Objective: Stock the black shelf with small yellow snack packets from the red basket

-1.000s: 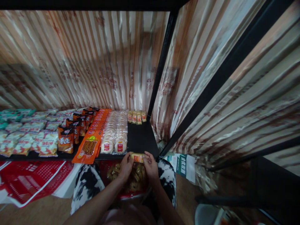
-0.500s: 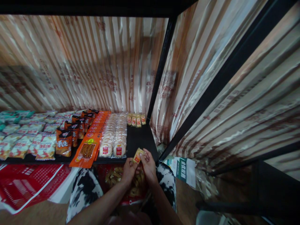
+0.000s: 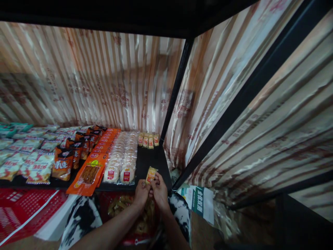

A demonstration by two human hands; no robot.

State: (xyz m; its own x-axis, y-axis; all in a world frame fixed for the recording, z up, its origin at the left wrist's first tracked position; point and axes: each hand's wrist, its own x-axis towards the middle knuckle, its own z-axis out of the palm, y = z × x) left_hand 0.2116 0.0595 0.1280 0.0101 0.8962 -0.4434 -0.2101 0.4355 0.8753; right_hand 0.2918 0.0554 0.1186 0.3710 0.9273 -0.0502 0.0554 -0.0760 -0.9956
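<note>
My left hand (image 3: 142, 192) and my right hand (image 3: 159, 191) meet at the front edge of a black shelf (image 3: 152, 160), both pinching one small yellow snack packet (image 3: 151, 174) held upright between the fingertips. Below my hands a red basket (image 3: 125, 211) holds more of the same yellow packets. At the back of the shelf a short row of these packets (image 3: 148, 140) stands against the curtain. Left of the bare patch lie two rows of round white rice-cracker packs (image 3: 122, 161).
Further left on the shelf are orange flat packs (image 3: 91, 173), dark orange bags (image 3: 63, 163) and pale bags (image 3: 31, 166). A black upright post (image 3: 174, 93) bounds the shelf on the right. Striped curtain hangs behind. A green-and-white box (image 3: 199, 201) lies on the floor.
The packet has turned from lying flat across both hands to standing upright, and my hands have drawn closer together. The view has tipped slightly downward and to the right.
</note>
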